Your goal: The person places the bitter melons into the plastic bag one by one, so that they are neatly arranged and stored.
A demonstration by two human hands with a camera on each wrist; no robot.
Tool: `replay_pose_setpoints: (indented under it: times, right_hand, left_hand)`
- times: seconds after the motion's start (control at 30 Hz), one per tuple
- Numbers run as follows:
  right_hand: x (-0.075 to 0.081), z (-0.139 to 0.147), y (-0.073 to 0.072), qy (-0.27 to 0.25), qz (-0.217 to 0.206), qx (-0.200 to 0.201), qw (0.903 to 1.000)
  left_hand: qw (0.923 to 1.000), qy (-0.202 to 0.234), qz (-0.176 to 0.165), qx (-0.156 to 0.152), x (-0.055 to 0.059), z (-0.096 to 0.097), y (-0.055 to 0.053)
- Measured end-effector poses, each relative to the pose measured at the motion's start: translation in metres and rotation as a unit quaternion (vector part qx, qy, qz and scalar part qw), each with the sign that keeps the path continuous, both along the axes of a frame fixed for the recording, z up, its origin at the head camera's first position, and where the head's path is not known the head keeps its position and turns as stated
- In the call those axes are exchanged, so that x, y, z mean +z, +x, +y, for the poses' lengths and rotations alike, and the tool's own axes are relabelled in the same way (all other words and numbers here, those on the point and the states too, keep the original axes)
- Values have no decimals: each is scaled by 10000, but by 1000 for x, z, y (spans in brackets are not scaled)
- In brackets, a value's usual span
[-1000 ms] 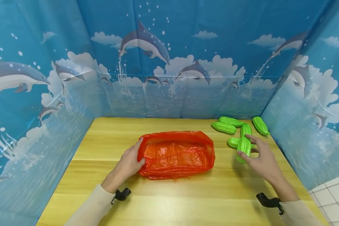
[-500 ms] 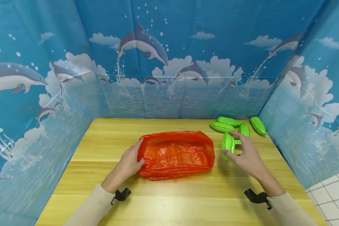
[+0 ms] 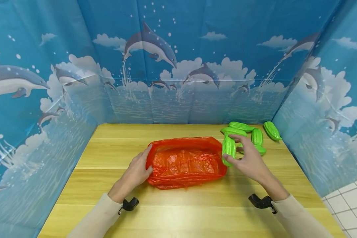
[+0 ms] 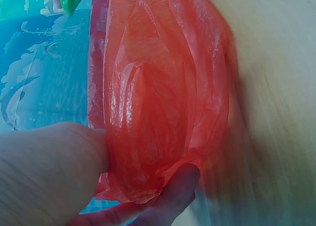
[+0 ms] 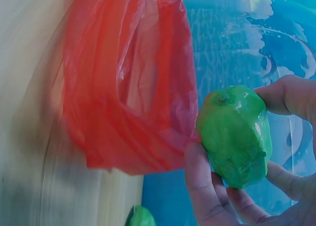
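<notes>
A red plastic bag [image 3: 185,180] lies on the table with its wide mouth spread open toward me. My left hand [image 3: 134,171] grips its left end, thumb and fingers on either side of the thin film, as the left wrist view also shows. In my right hand [image 3: 250,162] is a shiny green bitter melon [image 3: 228,150], pinched between thumb and fingers and held roughly upright at the bag's right edge. The right wrist view shows the blunt end of this bitter melon [image 5: 234,137] close beside the red film [image 5: 91,107].
Several more bitter melons [image 3: 257,137] lie at the back right of the wooden table [image 3: 178,215], one of them apart near the right side [image 3: 272,130]. Dolphin-printed curtains [image 3: 178,99] stand behind the table and along both sides.
My right hand has carried the bitter melon left, away from the other bitter melons, to the bag's right edge. My left hand keeps its hold on the bag.
</notes>
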State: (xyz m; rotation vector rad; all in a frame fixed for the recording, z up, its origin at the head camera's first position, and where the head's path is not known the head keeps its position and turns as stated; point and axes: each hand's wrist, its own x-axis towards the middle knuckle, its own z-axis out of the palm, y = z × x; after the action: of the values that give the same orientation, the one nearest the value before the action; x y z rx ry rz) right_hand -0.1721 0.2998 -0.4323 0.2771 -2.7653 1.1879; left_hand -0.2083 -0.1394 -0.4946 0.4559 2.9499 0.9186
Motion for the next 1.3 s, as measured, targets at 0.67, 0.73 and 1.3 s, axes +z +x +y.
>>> replay_pose_setpoints:
  times: [0.67, 0.73, 1.3]
  right_hand:
    - [0, -39, -16, 40, -106, 402, 9991]
    - [0, -43, -18, 52, -125, 457, 9989]
    - [-2, -76, -31, 26, -228, 855, 9961]
  left_hand:
    - [9998, 6, 168, -63, 1, 6, 2]
    - [9999, 14, 157, -61, 0, 6, 2]
    - [10000, -24, 82, -48, 3, 7, 1]
